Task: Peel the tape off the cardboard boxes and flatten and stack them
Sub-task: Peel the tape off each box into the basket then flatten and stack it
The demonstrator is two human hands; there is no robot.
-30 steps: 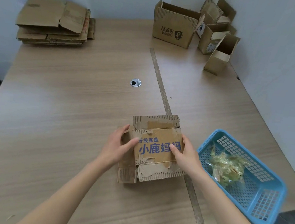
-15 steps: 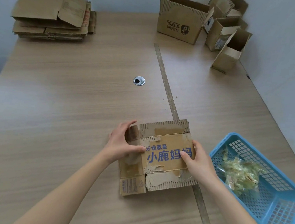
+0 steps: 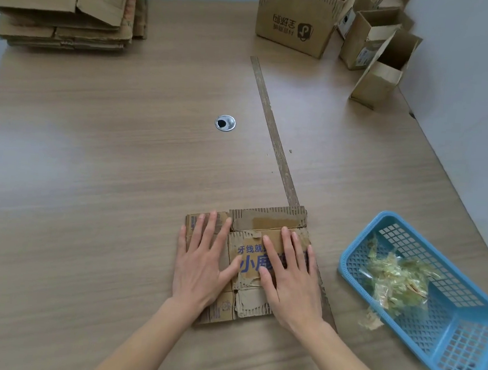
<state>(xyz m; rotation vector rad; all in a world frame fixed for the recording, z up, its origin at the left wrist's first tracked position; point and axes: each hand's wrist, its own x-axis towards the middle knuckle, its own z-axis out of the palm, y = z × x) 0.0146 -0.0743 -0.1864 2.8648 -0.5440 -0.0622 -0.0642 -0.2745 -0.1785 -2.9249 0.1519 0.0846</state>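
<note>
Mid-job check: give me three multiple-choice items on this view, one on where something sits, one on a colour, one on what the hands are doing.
1. Where is the stack of flattened boxes?
A. far left corner
B. inside the basket
C. under the hands

2. What colour is the basket?
A. red
B. blue
C. green

3. How are the hands on the near box?
A. gripping its edges
B. lifted off it
C. pressing flat

Answers:
1 A: the stack of flattened boxes lies at the table's far left.
2 B: the basket is blue.
3 C: left hand and right hand lie straight-fingered on the flattened box.

blue print on flattened box (image 3: 266, 224) half hidden under right hand (image 3: 291, 279), upright boxes (image 3: 374, 40) cropped by top edge, basket (image 3: 456, 365) corner cut off at right
</note>
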